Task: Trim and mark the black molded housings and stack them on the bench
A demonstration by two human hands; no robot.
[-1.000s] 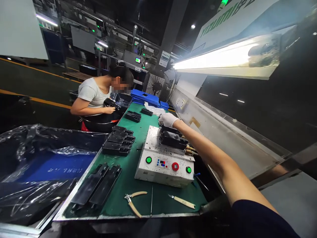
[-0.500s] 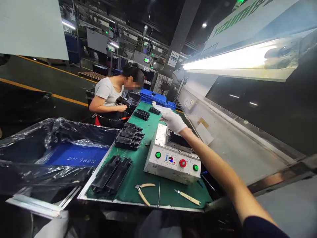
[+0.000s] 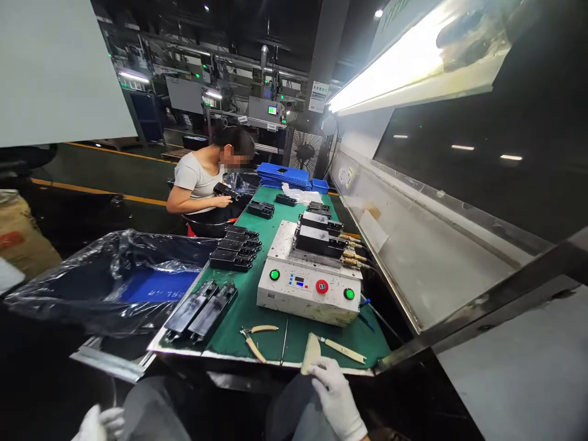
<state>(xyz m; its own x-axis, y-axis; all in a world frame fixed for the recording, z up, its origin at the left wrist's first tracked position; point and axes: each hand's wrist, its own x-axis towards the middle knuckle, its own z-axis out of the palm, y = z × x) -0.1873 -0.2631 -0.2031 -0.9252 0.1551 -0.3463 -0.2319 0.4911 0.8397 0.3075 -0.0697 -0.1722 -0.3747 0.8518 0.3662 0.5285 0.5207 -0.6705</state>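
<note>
My right hand, in a white glove, is at the table's front edge and pinches a flat beige piece. My left hand, also gloved, sits low at the bottom left, below the table edge, and its fingers are partly cut off. Ahead of both hands is a white control box with green buttons and a red knob. Two black rectangular parts lie on its fixture. Pliers with beige handles, a thin screwdriver and a craft knife rest on the green mat.
Rows of black parts and long black pieces lie on the mat. A plastic-lined bin stands to the left. Beyond, a seated co-worker handles a black part. Blue crates and a fan stand behind.
My right hand has moved from above the control box back to the table's front edge, and it now holds the beige piece. My left hand has stayed low at the bottom left.
</note>
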